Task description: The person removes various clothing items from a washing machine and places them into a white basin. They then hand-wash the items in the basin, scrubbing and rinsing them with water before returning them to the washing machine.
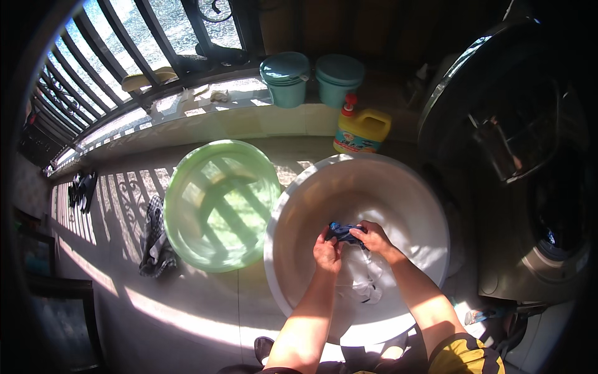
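Note:
A bunched dark blue cloth (345,233) is stretched between my two hands over a large white plastic tub (289,201). My left hand (328,250) grips its left end, and my right hand (373,237) pinches its right end between thumb and fingers. Below them, inside the tub, lies a wet white cloth (367,285) with small dark marks. Left of the tub and close against it stands a light green plastic basin (175,219), whose inside is striped by the shadows of bars.
Beyond the tub stands a yellow detergent jug (362,131) with a red pump. Two lidded teal buckets (286,82) (340,82) rest on the ledge (233,119). A checked cloth (156,240) lies on the floor left of the basin; a washing machine (514,262) is at right.

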`<state>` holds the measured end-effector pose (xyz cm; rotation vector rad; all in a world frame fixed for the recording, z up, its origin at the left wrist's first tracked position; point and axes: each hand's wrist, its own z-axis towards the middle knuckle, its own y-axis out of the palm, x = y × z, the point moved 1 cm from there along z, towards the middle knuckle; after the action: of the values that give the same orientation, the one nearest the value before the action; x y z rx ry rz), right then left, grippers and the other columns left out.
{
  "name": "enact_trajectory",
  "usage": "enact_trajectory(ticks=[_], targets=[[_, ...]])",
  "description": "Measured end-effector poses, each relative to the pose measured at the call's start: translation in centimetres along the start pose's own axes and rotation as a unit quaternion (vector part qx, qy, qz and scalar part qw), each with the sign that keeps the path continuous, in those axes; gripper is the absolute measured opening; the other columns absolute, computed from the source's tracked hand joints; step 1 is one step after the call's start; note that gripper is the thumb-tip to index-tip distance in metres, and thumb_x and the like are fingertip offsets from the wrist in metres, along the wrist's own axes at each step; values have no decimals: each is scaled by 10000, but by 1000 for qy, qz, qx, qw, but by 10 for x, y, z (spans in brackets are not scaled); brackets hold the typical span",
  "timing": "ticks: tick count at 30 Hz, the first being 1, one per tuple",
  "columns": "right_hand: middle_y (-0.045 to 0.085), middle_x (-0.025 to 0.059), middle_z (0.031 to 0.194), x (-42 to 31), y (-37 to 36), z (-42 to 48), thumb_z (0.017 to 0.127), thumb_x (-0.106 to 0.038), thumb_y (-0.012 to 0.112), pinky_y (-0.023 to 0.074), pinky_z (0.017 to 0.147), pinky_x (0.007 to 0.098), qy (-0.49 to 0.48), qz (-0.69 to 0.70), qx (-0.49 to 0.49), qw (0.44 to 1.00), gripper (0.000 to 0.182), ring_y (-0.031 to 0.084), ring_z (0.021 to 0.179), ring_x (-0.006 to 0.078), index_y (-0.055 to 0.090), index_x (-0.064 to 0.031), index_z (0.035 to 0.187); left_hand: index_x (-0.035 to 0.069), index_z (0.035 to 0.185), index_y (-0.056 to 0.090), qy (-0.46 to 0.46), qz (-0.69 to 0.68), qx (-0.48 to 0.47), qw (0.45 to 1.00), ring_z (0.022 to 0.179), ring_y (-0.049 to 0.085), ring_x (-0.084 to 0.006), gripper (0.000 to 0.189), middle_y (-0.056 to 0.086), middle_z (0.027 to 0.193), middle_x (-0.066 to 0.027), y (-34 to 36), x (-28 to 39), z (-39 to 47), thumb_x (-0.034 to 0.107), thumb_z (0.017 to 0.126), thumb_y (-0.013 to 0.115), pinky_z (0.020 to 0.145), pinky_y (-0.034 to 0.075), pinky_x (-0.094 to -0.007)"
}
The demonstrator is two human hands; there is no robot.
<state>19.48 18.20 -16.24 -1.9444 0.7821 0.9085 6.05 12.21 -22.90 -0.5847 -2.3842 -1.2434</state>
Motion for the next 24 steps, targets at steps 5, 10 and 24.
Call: enact_trajectory(ticks=[5,10,24], targets=[[568,160,831,48,-19,12,735,-252,573,413,712,350,27,-137,322,937,275,534,794,292,553,-40,911,233,1160,395,-196,16,97,976,771,506,-145,373,460,1037,10,14,-2,-4,178,807,501,578,465,-298],[506,152,779,-47,29,-21,721,-203,593,410,662,360,-65,-128,69,987,220,508,755,304,502,-28,819,193,1112,433,-184,-67,-24,980,794,486,-170,312,481,961,-1,1,3,13,299,824,485,624,442,-300],[481,237,1020,16,-2,9,792,-337,467,374,815,389,113,-129,148,974,410,468,958,340,450,-3,1029,157,1264,315,-207,-6,34,978,954,439,-192,504,423,1128,-26,57,17,-28,329,821,480,764,401,-307]])
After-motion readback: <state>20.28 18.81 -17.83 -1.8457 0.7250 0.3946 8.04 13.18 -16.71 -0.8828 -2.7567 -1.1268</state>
